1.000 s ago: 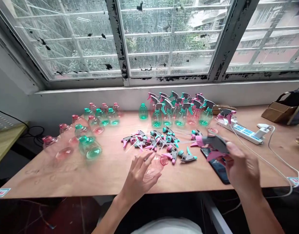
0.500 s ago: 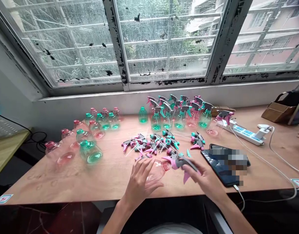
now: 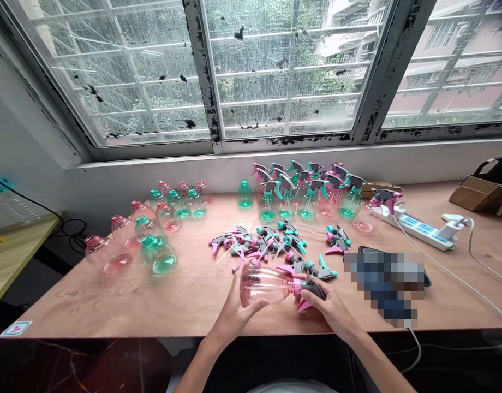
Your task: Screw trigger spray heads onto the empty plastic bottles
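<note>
Pink bottle [image 3: 263,286] lay sideways near tabletop's [image 3: 189,314] front edge, left hand's [image 3: 238,305] fingers wrapped round it; right hand [image 3: 330,307] gripped spray head [image 3: 311,287] at its neck. Tilted collar [image 3: 297,287] risked cross-threading. Loose spray heads [image 3: 269,233] lay behind.

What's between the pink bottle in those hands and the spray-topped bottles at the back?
In the head view, a loose pile of spray tops lies on the table between the held pink bottle and the spray-topped bottles.
</note>
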Tool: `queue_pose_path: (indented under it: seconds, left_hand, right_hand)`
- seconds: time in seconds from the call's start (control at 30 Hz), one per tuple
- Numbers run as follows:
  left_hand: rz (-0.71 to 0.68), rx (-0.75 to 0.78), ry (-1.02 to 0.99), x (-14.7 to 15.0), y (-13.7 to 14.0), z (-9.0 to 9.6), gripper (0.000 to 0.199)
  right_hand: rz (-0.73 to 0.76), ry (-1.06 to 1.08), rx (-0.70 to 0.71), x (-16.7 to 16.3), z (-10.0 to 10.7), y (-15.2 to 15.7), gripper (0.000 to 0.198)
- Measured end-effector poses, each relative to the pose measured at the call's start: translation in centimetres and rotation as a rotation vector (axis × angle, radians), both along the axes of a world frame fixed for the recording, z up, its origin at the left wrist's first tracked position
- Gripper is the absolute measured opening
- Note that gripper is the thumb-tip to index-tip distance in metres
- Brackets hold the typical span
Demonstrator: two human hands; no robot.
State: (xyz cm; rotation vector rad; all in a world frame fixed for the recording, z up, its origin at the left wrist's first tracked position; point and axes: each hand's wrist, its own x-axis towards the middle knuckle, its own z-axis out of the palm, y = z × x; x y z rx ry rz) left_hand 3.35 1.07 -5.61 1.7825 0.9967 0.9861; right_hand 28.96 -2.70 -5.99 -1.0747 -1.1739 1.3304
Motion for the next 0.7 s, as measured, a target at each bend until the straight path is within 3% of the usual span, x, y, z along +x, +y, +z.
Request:
queue_pose_path:
  seconds: [0.23, 0.53, 0.7]
  left_hand:
    - [-0.039, -0.137, -0.075, 0.2, 0.4, 0.3, 0.086]
    - [-0.057, -0.134, -0.173, 0.1, 0.4, -0.2, 0.114]
    - [-0.069, -0.184, -0.224, -0.1, 0.8, -0.2, 0.090]
  right_hand:
    - [0.019, 0.015, 0.006, -0.1, -0.3, 0.1, 0.041]
    - [0.051, -0.001, -0.048, 0.0, -0.8, 0.1, 0.042]
    - [0.065, 0.047, -0.029, -0.1, -1.2, 0.3, 0.041]
